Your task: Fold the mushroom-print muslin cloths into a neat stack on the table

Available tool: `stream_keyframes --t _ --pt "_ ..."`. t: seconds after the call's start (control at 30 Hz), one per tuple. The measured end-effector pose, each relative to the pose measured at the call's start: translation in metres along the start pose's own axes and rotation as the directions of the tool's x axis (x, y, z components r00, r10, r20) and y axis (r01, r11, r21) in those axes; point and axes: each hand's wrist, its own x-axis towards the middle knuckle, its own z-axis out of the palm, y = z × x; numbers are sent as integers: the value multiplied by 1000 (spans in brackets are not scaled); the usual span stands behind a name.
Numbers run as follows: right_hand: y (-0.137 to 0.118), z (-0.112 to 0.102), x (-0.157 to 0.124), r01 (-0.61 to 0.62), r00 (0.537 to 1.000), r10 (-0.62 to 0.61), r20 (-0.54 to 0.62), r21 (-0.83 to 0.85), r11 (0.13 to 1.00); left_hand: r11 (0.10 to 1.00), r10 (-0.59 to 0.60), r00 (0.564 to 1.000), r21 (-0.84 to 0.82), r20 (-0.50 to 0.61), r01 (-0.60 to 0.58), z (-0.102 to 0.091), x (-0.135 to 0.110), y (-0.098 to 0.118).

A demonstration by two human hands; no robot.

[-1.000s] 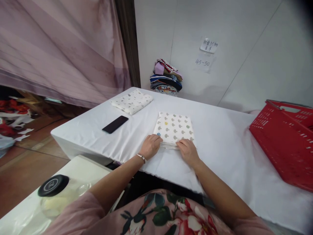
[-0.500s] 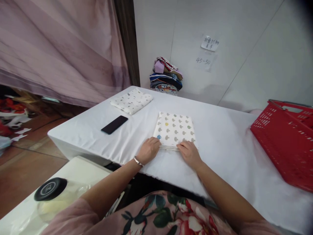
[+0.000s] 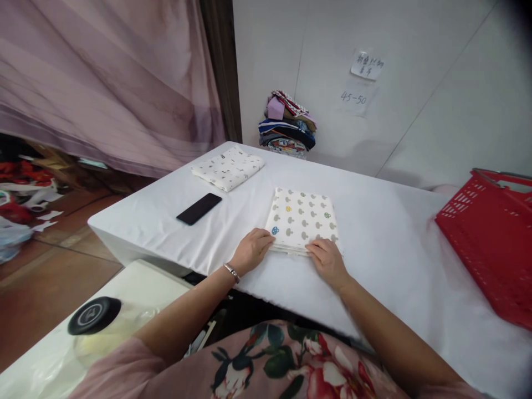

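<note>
A folded cream cloth with a mushroom print [image 3: 303, 219] lies flat on the white-covered table [image 3: 374, 233] in front of me. My left hand [image 3: 251, 250], with a bracelet at the wrist, has its fingers curled on the cloth's near left corner. At the near right corner my right hand [image 3: 328, 260] grips the edge the same way. Both hands hold the near edge of the cloth.
A black phone [image 3: 198, 208] lies left of the cloth, and a second folded printed cloth [image 3: 228, 168] sits beyond it. A stack of coloured fabrics [image 3: 287, 124] stands against the wall. A red basket [image 3: 490, 238] is at the right. A jar with a black lid [image 3: 95, 318] stands near left.
The view has shifted slightly. My hands stay on the cloth's near edge and the cloth has not visibly moved.
</note>
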Motion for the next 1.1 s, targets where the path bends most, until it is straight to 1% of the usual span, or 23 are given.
stream_keyframes --t 0.2,0.4,0.53,0.63,0.77,0.97,1.1 --pt "0 2 -2 -20 1000 20 3 -15 1000 993 21 998 114 66 -28 0 2 0" --pt "-1 3 -1 -14 1000 14 -2 -11 1000 961 54 982 257 183 -101 -3 8 4" --pt "-2 2 0 -11 1000 11 -1 -16 1000 931 111 970 320 216 -178 -4 15 2" --pt "-1 2 0 -13 1000 13 -6 -20 1000 904 162 964 360 211 -230 -6 17 1" --pt "-1 2 0 -11 1000 11 -10 -30 999 912 148 978 363 146 -192 -6 10 2" --pt "-2 2 0 -11 1000 11 -2 -25 1000 941 90 982 310 167 -139 -1 -5 5" --pt "-2 2 0 -12 1000 11 -14 -27 1000 975 68 988 202 142 -96 -4 -6 6"
